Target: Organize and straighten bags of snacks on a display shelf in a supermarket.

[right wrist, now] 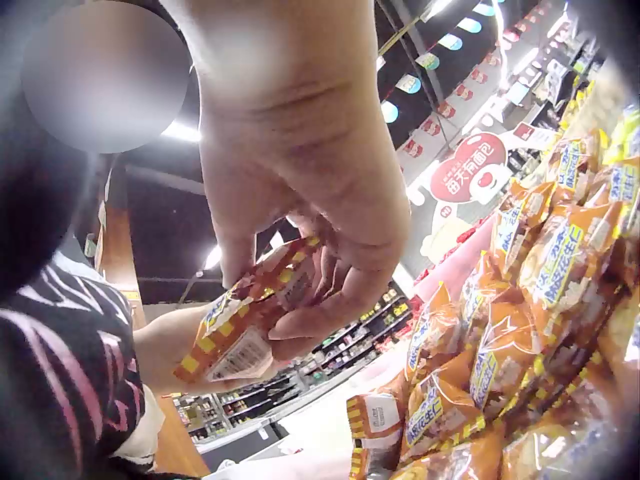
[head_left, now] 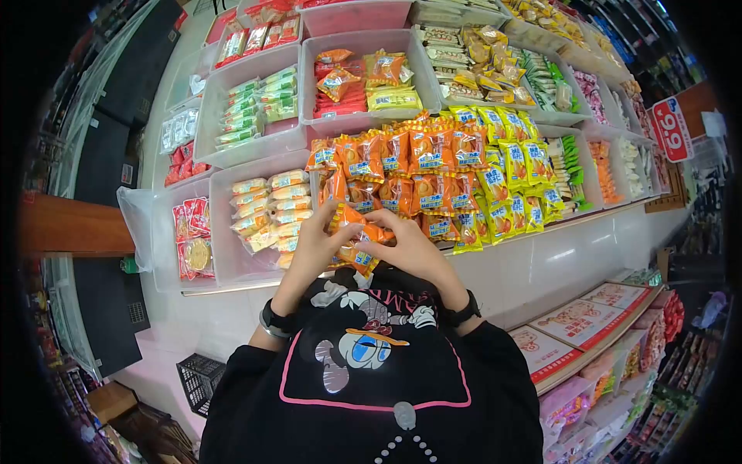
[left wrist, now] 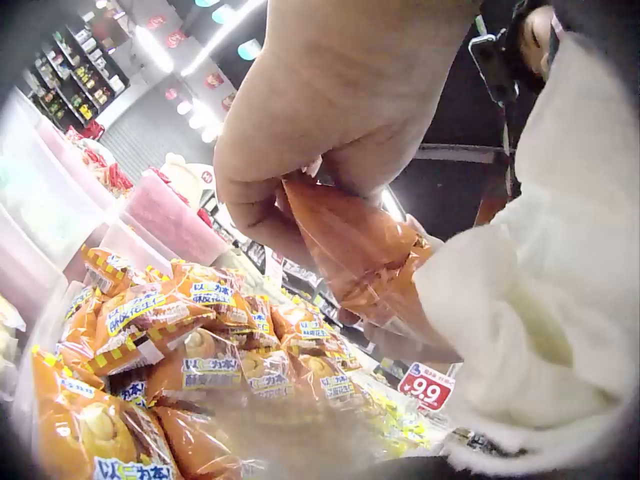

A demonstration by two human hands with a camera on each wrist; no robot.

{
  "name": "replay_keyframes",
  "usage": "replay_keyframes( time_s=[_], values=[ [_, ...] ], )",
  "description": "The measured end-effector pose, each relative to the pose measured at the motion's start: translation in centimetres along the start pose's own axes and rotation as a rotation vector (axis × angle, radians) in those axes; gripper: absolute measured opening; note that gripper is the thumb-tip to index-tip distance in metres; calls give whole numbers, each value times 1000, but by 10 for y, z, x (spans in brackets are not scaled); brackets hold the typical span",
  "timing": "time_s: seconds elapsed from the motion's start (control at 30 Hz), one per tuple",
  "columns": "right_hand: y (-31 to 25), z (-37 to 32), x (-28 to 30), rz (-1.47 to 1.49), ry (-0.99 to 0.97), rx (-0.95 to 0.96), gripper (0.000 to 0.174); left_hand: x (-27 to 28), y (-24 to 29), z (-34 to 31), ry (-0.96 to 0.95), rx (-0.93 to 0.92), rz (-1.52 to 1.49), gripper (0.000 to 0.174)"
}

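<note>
Close in front of the chest, my left hand (head_left: pixel 315 246) and right hand (head_left: pixel 416 254) hold one orange snack packet (right wrist: pixel 245 325) between them. Yellow-checked edges and a white barcode panel show on it in the right wrist view. From the left wrist view, the fingers of my left hand (left wrist: pixel 330 110) pinch one end of the orange wrapper (left wrist: pixel 350 245). My right thumb and fingers grip the packet from its other side. Just beyond the hands rises a pile of matching orange packets (head_left: pixel 433 151), with yellow packets (head_left: pixel 495 185) stacked along its right side.
Translucent bins of wrapped snacks surround the pile, including a bin of pale wrapped rolls (head_left: pixel 270 205) at left. A red 9.9 price sign (head_left: pixel 671 130) stands at right. Behind on the right is a low shelf (head_left: pixel 580 329); a black crate (head_left: pixel 199 383) sits on the floor.
</note>
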State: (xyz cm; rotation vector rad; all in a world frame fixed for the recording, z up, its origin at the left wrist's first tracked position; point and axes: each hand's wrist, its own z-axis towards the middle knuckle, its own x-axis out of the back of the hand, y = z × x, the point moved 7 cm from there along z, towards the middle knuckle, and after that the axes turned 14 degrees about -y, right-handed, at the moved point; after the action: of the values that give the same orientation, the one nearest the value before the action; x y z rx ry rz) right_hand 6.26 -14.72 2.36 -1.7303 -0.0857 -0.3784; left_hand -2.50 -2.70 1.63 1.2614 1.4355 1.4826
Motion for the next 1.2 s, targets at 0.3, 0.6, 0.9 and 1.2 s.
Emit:
replay_keyframes(
  time_s=[0.3,0.6,0.9,1.2],
  values=[
    [29,-21,-14,-103,10,-89,58,-28,-2,-5,-143,169,301,27],
    [57,-37,41,58,478,-134,50,9,-26,-11,136,-57,391,42],
    [27,-20,50,-273,685,62,61,-6,-71,-16,13,42,450,57],
    [56,22,28,-405,486,-149,54,-4,-76,-14,-21,70,482,56]
  ],
)
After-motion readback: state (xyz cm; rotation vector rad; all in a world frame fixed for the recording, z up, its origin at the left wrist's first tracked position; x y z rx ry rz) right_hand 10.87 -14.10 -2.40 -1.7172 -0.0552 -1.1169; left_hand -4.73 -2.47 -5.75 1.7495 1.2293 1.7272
